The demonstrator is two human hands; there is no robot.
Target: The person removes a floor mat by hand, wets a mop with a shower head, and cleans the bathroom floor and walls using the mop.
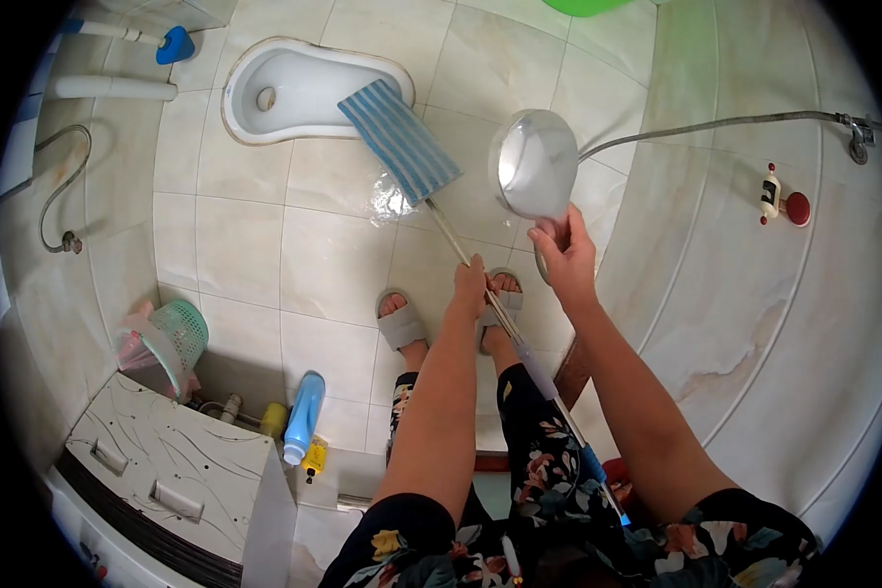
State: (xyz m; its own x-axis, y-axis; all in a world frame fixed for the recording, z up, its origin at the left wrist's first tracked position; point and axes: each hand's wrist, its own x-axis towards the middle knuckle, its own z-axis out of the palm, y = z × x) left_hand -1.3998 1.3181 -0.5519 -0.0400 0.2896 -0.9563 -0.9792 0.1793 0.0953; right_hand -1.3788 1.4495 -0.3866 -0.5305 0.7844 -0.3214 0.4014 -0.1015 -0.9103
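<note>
My left hand [470,286] is closed round the metal pole of a flat mop, whose blue-striped pad [400,140] faces up toward me. One corner of the pad overlaps the rim of the white squat toilet [250,78] in this view. In my right hand [566,257] is a silver shower head [536,162], gripped by its handle, with its hose [696,127] running to a wall fitting. A shiny wet patch [390,199] shows on the tiles beside the pad. The mop's lower pole passes down by my leg.
My slippered feet [402,323] stand on the tiled floor. At left are a mint-green basket [179,338], a blue bottle [305,414], a yellow bottle [314,458] and a white cabinet [191,446]. A green basin [583,5] shows at the top edge.
</note>
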